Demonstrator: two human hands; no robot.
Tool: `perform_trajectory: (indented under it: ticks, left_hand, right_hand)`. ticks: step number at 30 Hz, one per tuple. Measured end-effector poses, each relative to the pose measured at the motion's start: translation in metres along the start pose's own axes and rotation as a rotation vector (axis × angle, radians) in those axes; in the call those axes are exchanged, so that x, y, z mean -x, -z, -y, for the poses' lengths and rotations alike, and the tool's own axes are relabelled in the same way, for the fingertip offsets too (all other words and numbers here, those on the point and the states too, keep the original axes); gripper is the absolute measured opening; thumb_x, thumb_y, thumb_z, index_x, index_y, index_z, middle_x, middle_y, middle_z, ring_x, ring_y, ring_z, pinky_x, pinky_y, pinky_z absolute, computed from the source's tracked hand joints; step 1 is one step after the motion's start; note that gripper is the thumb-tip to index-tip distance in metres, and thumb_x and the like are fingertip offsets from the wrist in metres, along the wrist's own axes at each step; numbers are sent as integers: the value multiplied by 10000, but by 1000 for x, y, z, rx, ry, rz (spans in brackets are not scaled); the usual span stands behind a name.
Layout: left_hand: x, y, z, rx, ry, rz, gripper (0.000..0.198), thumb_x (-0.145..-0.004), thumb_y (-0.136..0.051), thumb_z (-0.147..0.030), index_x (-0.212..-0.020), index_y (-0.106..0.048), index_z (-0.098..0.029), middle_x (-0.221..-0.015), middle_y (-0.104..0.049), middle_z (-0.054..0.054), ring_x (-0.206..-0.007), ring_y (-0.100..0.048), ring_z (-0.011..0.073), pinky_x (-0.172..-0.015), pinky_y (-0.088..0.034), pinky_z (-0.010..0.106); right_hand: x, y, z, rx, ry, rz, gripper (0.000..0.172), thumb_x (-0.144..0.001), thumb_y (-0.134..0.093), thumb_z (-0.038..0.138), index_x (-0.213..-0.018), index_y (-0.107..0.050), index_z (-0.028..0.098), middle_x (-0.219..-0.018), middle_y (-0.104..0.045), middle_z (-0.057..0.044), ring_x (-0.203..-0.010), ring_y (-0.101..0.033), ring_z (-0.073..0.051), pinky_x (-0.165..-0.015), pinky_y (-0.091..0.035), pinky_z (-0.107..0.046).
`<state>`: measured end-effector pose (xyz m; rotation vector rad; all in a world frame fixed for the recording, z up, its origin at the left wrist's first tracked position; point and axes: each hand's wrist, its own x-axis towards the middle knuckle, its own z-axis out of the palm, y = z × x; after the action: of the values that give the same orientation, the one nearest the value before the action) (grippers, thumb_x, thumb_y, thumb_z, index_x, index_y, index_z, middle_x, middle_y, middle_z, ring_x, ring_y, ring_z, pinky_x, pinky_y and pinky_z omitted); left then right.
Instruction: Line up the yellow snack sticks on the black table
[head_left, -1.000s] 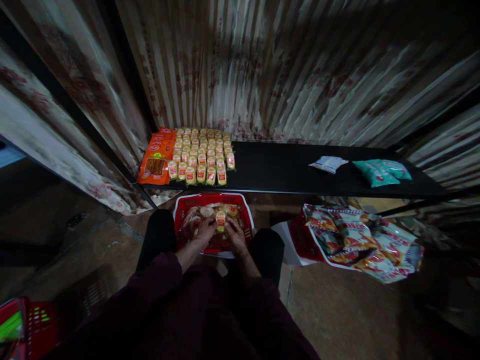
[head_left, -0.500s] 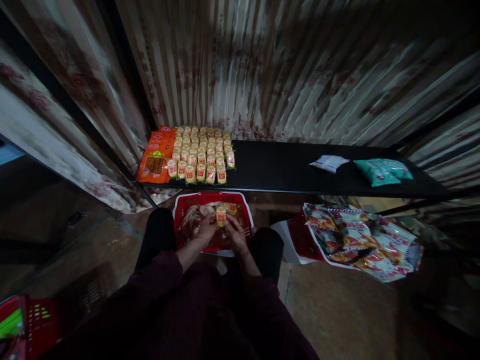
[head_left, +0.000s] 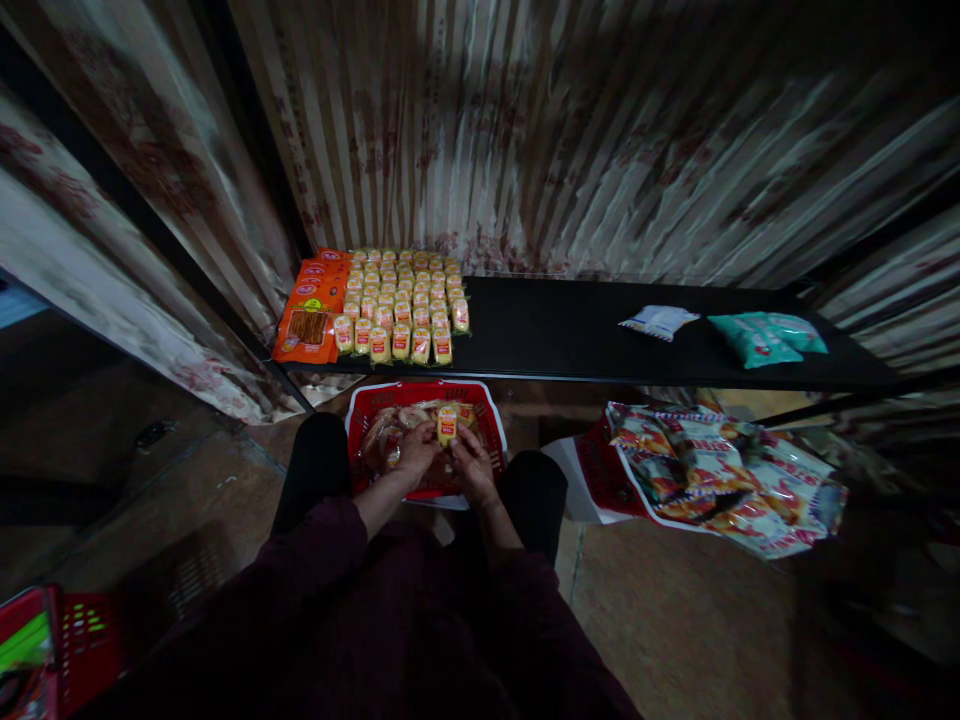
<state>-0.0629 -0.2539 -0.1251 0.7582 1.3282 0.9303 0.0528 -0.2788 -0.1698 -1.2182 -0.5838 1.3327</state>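
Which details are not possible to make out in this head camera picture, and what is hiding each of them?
Head view:
Back of the small yellow pack, between left hand and right hand: turned away.
Bottom of the middle basket: covered by its contents and the hands.
Depth of the right basket: hidden by its bags.
Lower-left basket: cut off by picture edges.
Fine print on shelf packs: too small.

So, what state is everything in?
Left hand: pinching the held snack
Right hand: pinching it too
Held snack: wrapped, label showing
Middle basket: uncovered, holding packages
Yellow snacks: wrapped, in rows on the shelf
Orange packets: lying flat, overlapping
White packet: lying down
Green packets: lying together
Right basket: heaped with bags
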Motion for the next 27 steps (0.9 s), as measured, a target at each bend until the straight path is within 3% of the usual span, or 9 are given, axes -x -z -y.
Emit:
perform_trajectory:
  ticks: [10, 19, 27]
  left_hand:
    - [2, -6, -5, -73, -1, 18, 525, -696, -520, 60, -1142, -665, -175, -980, -732, 71, -761, -667, 122, -681, -518, 214]
    - [6, -5, -7, -9, -8, 26, 480, -698, -540, 65, -1093, -685, -166, -947, -732, 66, -753, -661, 118, -687, -515, 213]
    - [1, -3, 0, -109, -22, -3, 451, -713, -574, 13, -1097, -693, -192, -960, -724, 54, -766, -652, 116, -713, -524, 216]
  right_hand:
    - [1, -2, 1, -66, -35, -10, 646, -573, -829, 427, -1177, -674, 259, -987, -725, -44, -888, -672, -219, -725, -557, -341]
    - [1, -3, -2, -69, -38, -35, 624, -564, -824, 408, -1149, -680, 245, -958, -724, -40, -847, -669, -205, -704, -550, -326]
    - [0, -2, -1, -68, -38, -55, 593, -568, -820, 430, -1119, -693, 251, -1014, -726, -39, -876, -671, -209, -751, -550, -339]
